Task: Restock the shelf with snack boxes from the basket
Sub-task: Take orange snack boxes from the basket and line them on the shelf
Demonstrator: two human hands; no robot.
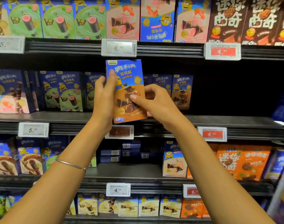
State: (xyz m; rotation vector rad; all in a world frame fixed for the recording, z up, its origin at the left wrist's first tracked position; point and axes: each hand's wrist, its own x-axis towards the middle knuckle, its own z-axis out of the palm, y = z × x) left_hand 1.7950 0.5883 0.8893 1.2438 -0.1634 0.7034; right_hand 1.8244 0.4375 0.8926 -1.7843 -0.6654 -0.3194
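The left hand (104,94) and right hand (155,101) are gripping the blue-and-orange snack box (126,88) by its side edges, holding it nearly upright, front facing the camera, before the middle shelf (57,117), most fingers hiding behind it.

Bright, even store light comes from above and in front, so the packet fronts, the left forearm (60,172) and the right forearm (210,159) are well lit, with hardly any shadow on them. Toward the right, the space behind the middle shelf (227,122) sinks into near black. Glare washes the price tag (118,48) at top centre pale, and its digits are faint. The held snack box (126,91) is the sharpest thing. The top row and the lower right corner are smeared soft. The wide lens bows the shelf rails toward the edges.
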